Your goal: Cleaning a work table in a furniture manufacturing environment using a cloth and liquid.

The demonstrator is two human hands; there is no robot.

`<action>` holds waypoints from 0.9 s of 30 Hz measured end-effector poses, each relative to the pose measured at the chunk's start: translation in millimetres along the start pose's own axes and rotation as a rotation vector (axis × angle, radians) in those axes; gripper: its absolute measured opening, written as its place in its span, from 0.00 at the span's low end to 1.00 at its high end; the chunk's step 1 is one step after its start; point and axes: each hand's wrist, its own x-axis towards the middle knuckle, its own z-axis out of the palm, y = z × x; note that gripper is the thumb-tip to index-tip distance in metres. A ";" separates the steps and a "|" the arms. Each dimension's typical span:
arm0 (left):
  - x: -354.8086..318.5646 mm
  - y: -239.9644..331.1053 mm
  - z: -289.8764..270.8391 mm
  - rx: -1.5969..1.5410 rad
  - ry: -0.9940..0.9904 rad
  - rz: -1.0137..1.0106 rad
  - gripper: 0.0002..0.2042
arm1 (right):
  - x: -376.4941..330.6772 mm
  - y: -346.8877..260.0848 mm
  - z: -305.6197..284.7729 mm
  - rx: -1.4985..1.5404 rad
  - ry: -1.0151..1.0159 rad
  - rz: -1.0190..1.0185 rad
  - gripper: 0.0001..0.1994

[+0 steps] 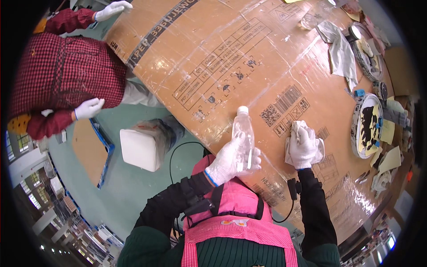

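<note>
My left hand (229, 162), in a white glove, is wrapped round a clear plastic bottle (243, 129) with a white cap, held tilted near the table's close edge. Some clear liquid seems to be inside. Farther right, my right hand (304, 147), also gloved, is closed on a white cloth (292, 150) and presses it onto the cardboard-covered tabletop (240, 58). Under the hands the cardboard bears printed symbols and codes and has a shiny, film-like surface. Part of the cloth is hidden beneath my fingers.
At the left stands a co-worker in a red checked smock (66, 71), wearing white gloves. A white-topped stool (140, 149) is beside the table. Along the right edge lie a round tray (354, 133) with dark pieces, a grey-white rag (340, 58), and yellow paper sheets (391, 158).
</note>
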 end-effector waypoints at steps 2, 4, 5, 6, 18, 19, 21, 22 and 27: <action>16.9 14.7 -0.6 -0.009 0.001 -0.041 0.20 | 0.1 -3.4 0.8 -0.005 0.013 0.004 0.11; 27.6 30.5 -0.4 0.190 -0.048 0.022 0.20 | 1.5 -7.9 1.5 -0.005 0.016 0.006 0.11; 28.9 38.5 -6.6 0.172 -0.076 -0.029 0.23 | 0.7 -9.3 4.3 -0.012 0.015 0.012 0.11; 25.8 42.1 -5.7 0.173 -0.082 -0.047 0.23 | -0.1 -7.6 4.0 -0.039 0.002 0.029 0.12; -87.5 77.1 -51.8 0.259 0.060 -0.167 0.19 | 4.9 -12.8 1.6 -0.092 0.035 0.054 0.12; -88.7 78.1 -46.8 0.279 0.087 -0.156 0.18 | 3.6 -11.2 4.9 -0.100 0.027 0.067 0.12; -91.4 81.5 -45.8 0.300 0.117 -0.147 0.17 | 3.6 -12.7 6.1 -0.113 0.008 0.080 0.12; -94.3 82.8 -47.1 0.246 0.095 -0.093 0.17 | 4.7 -14.3 4.5 -0.111 0.006 0.082 0.12; -91.1 106.9 -76.6 0.047 0.006 -0.116 0.20 | 3.6 -12.3 3.6 -0.126 0.001 0.070 0.12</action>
